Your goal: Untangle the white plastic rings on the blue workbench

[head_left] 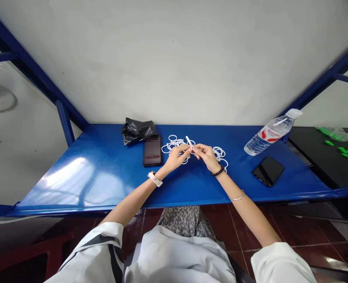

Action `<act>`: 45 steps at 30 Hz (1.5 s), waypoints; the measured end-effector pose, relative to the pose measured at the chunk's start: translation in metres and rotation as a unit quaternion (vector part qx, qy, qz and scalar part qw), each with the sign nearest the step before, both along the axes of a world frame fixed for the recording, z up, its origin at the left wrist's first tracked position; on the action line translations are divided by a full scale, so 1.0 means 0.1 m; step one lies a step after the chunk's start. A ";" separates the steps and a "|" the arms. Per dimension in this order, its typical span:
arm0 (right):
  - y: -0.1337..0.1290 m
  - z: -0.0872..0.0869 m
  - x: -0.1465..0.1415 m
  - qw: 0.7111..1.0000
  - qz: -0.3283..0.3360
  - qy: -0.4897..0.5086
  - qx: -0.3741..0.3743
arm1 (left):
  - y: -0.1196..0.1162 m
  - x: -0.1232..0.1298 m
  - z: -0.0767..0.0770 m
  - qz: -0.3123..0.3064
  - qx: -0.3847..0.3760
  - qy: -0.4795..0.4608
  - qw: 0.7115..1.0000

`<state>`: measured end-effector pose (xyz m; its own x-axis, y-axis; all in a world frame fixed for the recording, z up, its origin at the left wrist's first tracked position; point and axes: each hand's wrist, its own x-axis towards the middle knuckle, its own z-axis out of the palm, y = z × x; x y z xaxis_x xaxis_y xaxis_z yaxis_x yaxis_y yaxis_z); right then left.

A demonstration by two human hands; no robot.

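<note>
Your left hand (178, 157) and right hand (206, 155) meet over the blue desk (180, 188), both with thumb and fingers pinched together on the small white strip (188, 140). The strip lies right at your fingertips, between the two hands, its free end slanting up and away from you toward the wall (174, 78). Its lower end is covered by your fingers, so you cannot see its whole shape or whether it joins a ring.

Beneath and beyond your left hand lies a loose pile of white rings (173, 138); your hands hide part of it, and the overlapping rings are hard to tell apart. A smaller cluster of white rings (219, 151) sits just beside your right hand, partly covered by it.

To the left of the pile is a phone (152, 151) with a blurred screen, touching or very near a crumpled black plastic bag (137, 129). On the right stand a water bottle (270, 133) and, lying nearer you, a dark phone (268, 171). The green pieces (346, 152) at the far right are cut off by the picture's edge.
</note>
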<state>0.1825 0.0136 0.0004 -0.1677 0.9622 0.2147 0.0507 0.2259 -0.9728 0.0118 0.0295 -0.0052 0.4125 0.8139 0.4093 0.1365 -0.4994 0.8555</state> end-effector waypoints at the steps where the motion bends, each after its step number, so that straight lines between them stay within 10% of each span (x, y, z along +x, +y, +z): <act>1: 0.00 0.00 0.00 1.000 0.000 -0.002 0.001 | 0.00 0.00 0.01 0.000 0.001 0.002 1.000; 45: -0.03 0.03 0.01 0.994 0.016 -0.070 0.082 | 0.02 -0.02 -0.01 -0.008 0.025 -0.002 1.000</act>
